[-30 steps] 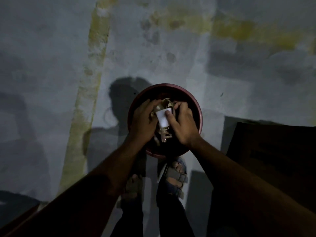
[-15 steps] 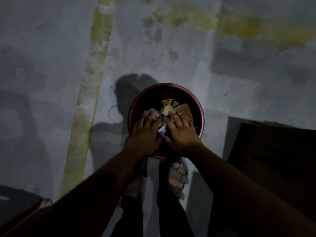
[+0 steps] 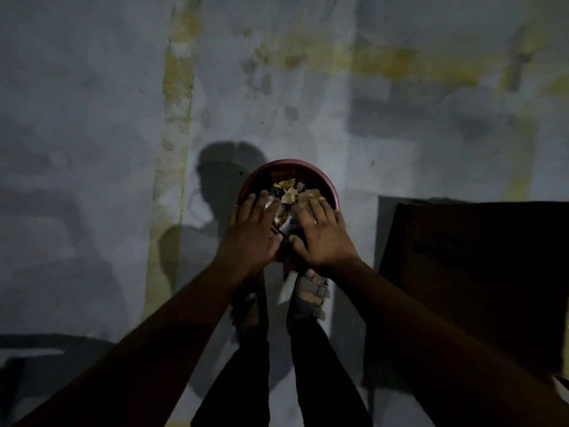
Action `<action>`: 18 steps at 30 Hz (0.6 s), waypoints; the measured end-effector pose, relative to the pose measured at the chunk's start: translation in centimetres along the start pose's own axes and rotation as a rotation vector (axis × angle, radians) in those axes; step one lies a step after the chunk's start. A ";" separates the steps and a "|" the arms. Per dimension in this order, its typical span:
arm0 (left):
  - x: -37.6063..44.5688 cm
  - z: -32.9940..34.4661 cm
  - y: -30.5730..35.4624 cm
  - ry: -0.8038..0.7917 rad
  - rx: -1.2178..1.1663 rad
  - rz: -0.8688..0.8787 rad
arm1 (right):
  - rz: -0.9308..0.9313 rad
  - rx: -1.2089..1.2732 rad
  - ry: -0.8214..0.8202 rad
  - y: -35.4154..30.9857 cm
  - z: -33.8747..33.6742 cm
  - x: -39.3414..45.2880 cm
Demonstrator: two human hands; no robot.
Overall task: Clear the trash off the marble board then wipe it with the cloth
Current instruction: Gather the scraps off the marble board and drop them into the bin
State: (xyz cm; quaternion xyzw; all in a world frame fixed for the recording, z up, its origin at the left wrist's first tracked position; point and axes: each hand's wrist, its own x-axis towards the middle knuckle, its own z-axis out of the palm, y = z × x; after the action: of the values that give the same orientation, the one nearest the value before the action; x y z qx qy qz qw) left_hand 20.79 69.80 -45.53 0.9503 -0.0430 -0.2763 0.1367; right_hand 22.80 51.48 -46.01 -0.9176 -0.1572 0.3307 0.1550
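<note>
A round dark-red bin (image 3: 288,166) stands on the grey floor straight below me, in front of my sandalled feet. Torn paper and cardboard scraps (image 3: 289,194) lie inside it. My left hand (image 3: 251,232) hovers over the bin's near left side, fingers straight and spread, holding nothing. My right hand (image 3: 320,234) is over the near right side, also flat with straight fingers and empty. The two hands cover the near half of the bin. Neither the marble board nor the cloth is in view.
A large dark cardboard box (image 3: 474,272) stands close on the right of the bin. The concrete floor (image 3: 92,149) carries yellow stains and stripes. My feet in sandals (image 3: 309,295) are just behind the bin.
A second ago both hands held a white paper piece and other scraps over the bin. They let the trash drop in and now lie flat and empty above it.
</note>
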 end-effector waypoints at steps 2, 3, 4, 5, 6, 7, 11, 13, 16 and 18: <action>-3.0 -5.2 1.8 0.047 0.017 0.032 | 0.048 0.008 0.064 -2.4 -4.0 -4.0; -4.1 -7.5 2.6 0.070 0.016 0.048 | 0.081 0.010 0.095 -3.4 -5.7 -5.6; -5.9 -10.2 3.7 0.098 0.024 0.071 | 0.114 0.015 0.133 -4.6 -7.7 -7.8; -7.5 -12.8 4.8 0.118 0.041 0.099 | 0.141 0.024 0.173 -5.7 -9.5 -10.0; -9.2 -15.1 5.9 0.130 0.061 0.138 | 0.168 0.033 0.220 -6.7 -11.3 -12.3; -10.8 -17.4 7.2 0.146 0.067 0.190 | 0.188 0.048 0.266 -7.7 -13.0 -14.7; -17.0 -24.2 12.3 0.231 0.105 0.399 | 0.285 0.120 0.412 -10.2 -17.8 -24.8; -19.5 -26.5 14.8 0.264 0.113 0.506 | 0.346 0.143 0.484 -10.8 -19.1 -29.9; -23.2 -28.6 19.7 0.298 0.132 0.718 | 0.512 0.175 0.638 -11.2 -19.6 -38.8; -25.1 -29.0 23.0 0.273 0.191 0.829 | 0.617 0.194 0.705 -11.0 -19.0 -43.7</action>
State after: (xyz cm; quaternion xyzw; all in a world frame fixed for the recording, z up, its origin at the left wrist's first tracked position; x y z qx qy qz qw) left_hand 14.98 58.51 -2.63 0.8889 -0.4274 -0.0648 0.1520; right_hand 1.24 40.97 -3.44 -0.9590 0.2163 0.0428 0.1782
